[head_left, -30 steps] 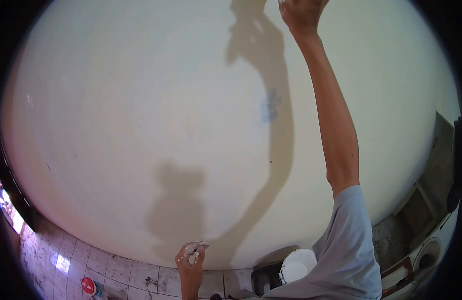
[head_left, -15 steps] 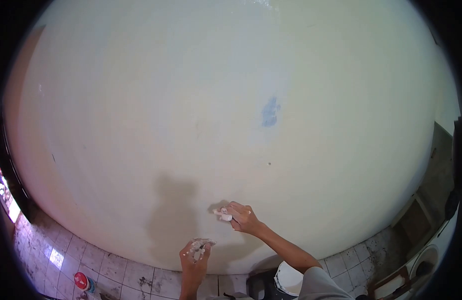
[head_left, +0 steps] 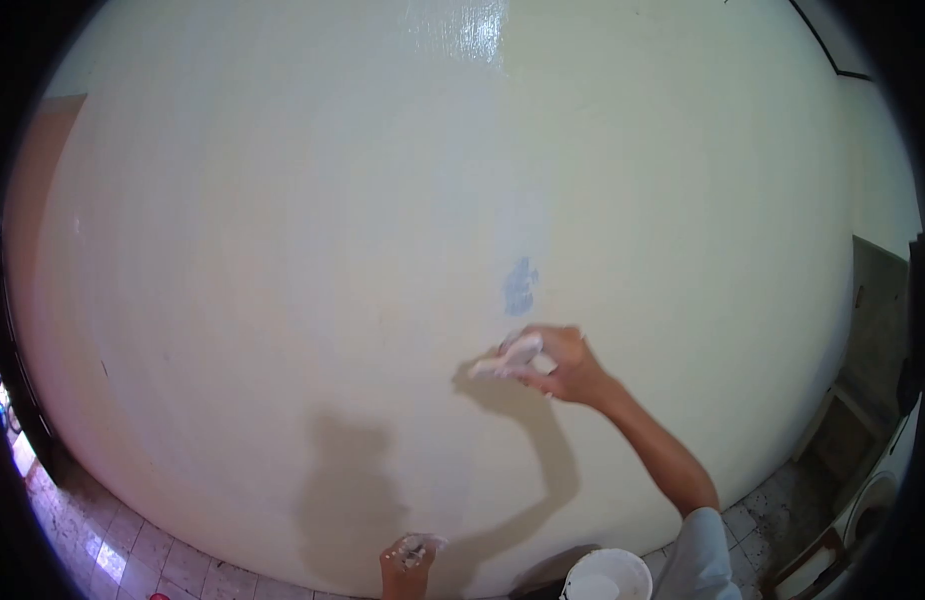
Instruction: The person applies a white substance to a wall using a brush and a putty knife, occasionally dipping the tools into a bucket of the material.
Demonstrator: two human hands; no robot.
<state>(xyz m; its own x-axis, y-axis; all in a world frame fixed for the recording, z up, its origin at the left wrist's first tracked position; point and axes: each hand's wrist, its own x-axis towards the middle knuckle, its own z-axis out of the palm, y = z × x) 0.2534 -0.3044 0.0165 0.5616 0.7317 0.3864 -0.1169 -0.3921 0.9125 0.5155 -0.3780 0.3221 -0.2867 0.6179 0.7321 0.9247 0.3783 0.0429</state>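
Observation:
My right hand (head_left: pixel 563 365) is raised in front of the pale wall (head_left: pixel 283 250), its fingers closed on a white-coated tool (head_left: pixel 510 357) whose exact shape is unclear. Just above it on the wall is a bluish patch (head_left: pixel 521 287). Low in the view, my left hand (head_left: pixel 408 562) has its fingers curled round a small object smeared with white paste (head_left: pixel 416 548), which I cannot make out. White smears show on the fingers of both hands.
A white bucket (head_left: pixel 608 577) stands at the bottom, right of my left hand. Tiled floor (head_left: pixel 188 560) runs along the wall's foot. A round-doored white appliance (head_left: pixel 873 510) is at the lower right. Shadows fall on the wall.
My right hand has moved up and right with the tool, closer to the bluish patch. The view has tilted upward, so my left hand and the patch appear lower.

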